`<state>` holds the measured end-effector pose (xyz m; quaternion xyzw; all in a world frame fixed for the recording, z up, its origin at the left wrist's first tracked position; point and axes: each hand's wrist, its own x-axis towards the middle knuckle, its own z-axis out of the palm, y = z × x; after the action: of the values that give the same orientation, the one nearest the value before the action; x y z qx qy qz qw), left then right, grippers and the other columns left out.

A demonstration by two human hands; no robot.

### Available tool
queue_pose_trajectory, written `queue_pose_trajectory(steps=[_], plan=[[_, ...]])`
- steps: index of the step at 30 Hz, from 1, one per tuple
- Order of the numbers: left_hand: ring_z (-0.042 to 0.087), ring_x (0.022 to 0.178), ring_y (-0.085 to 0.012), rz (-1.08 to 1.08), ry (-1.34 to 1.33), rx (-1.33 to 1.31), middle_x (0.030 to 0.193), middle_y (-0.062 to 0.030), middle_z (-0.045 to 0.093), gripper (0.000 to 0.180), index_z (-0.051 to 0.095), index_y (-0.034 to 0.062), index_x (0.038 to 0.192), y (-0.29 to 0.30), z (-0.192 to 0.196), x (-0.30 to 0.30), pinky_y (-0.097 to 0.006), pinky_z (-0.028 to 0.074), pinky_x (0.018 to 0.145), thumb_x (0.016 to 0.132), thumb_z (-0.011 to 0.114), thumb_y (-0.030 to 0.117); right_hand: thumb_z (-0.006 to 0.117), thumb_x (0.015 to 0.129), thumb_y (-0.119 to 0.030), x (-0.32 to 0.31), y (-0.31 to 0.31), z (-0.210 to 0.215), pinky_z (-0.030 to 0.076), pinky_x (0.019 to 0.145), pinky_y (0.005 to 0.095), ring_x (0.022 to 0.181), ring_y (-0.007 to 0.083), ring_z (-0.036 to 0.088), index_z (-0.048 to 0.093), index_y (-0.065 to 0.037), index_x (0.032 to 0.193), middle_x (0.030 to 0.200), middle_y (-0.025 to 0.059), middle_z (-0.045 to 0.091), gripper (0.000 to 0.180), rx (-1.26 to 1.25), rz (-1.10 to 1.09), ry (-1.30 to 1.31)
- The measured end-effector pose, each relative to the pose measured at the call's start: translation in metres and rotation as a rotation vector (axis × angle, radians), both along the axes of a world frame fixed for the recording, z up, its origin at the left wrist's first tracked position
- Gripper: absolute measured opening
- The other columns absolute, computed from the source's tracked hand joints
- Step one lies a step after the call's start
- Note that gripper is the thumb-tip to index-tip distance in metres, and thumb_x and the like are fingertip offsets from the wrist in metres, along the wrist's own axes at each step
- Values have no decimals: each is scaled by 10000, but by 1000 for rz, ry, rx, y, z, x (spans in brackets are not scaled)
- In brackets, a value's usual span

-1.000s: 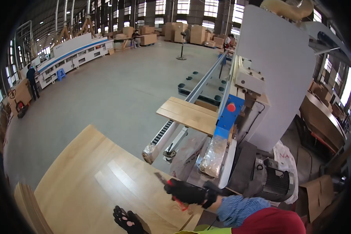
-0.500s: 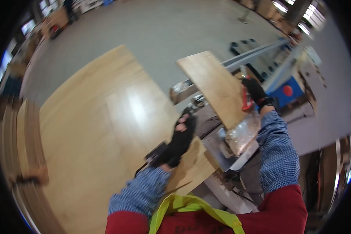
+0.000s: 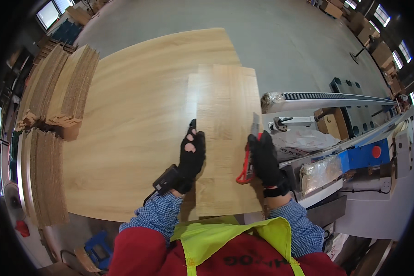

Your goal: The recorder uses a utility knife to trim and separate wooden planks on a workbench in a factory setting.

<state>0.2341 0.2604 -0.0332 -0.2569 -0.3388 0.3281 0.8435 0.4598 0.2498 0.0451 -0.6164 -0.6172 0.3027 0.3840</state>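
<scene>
1. Narrow wood panel (image 3: pixel 227 138), centre frame, lies flat on a large board stack (image 3: pixel 138 106); its near end overhangs toward the person, lower edge partly hidden by the cuffs.
2. Left hand (image 3: pixel 191 156), black fingerless glove, fingers together, pressed flat on the panel's left edge; a dark device (image 3: pixel 166 179) at the wrist is hard to make out.
3. Right hand (image 3: pixel 263 158), gloved, closed around a red-handled tool (image 3: pixel 246 166) at the panel's right edge; the blade is barely visible.
4. Clear plastic wrap (image 3: pixel 303 138), right of centre, crumpled.
5. Blue machine housing (image 3: pixel 365 155) with a red round button, right.
6. Grey rail (image 3: pixel 331 97), upper right, its end wrapped.
7. Upright board stacks (image 3: pixel 55 96), left, cut off by the rim.
</scene>
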Motion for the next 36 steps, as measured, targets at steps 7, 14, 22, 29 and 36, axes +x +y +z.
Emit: queue_pose_trajectory(steps=[7, 14, 22, 29, 36], plan=[[247, 1436, -274, -552, -2627, -579, 1547, -74, 315, 580, 263, 85, 1510, -2, -19, -29, -498, 89, 1161, 997, 376, 331, 576, 907, -334, -67, 14, -24, 438, 782, 475, 940, 379, 542, 577, -1, 842, 931, 211, 571, 339, -317, -79, 176], [349, 1386, -292, -637, -2452, -628, 1495, -78, 403, 527, 384, 61, 1450, -13, -20, -74, -511, 171, 1148, 980, 461, 287, 527, 903, -409, -114, -12, -26, 414, 877, 514, 1052, 438, 516, 628, -20, 847, 1136, 280, 532, 406, -247, -151, -198], [494, 1158, -304, -1038, -2388, -531, 1090, -161, 543, 491, 413, -54, 1366, -123, -22, -224, -416, 308, 1052, 920, 532, 115, 543, 867, -401, -268, -100, -19, 405, 952, 501, 1157, 441, 479, 640, -53, 872, 1260, 288, 511, 360, -226, -149, -176], [459, 1199, -189, -1056, -2712, -722, 1380, -123, 448, 522, 315, -29, 1439, -159, -24, -326, -294, 351, 1035, 972, 530, 57, 579, 880, -401, -334, -125, -22, 462, 804, 458, 1028, 376, 563, 632, -73, 884, 1167, 220, 563, 333, -221, -20, -154], [560, 982, -261, -1114, -1916, -1564, 1011, -169, 601, 437, 438, -43, 1342, -216, 41, -380, -356, 442, 955, 924, 557, 7, 585, 919, -370, -300, -199, -11, 466, 646, 386, 700, 304, 596, 585, -32, 934, 768, 172, 600, 338, -309, 3, 8]])
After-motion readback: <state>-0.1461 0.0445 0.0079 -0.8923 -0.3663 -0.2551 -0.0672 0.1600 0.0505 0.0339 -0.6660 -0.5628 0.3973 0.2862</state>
